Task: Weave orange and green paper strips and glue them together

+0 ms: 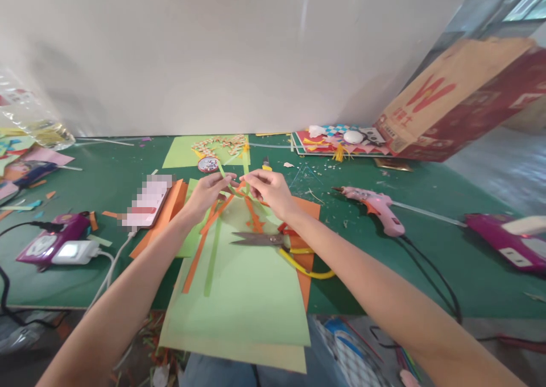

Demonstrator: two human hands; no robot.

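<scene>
My left hand [210,194] and my right hand [269,190] are close together above the paper sheets, fingers pinched on a light green paper strip [246,168] that loops between them. Orange paper strips [199,256] hang or lie just below the hands; whether they are joined to the green one is unclear. Another green strip [212,259] lies on the light green sheet [239,307]. Scissors [260,239] with yellow-and-red handles rest on the sheets, blades pointing left, below my right hand.
A pink glue gun [373,205] lies right, its cord running to the front edge. Left are a phone [147,202] and a purple power strip [55,242]. Behind the hands sit a round container [208,164] and a cutter [267,164]. A paper bag [452,102] leans back right.
</scene>
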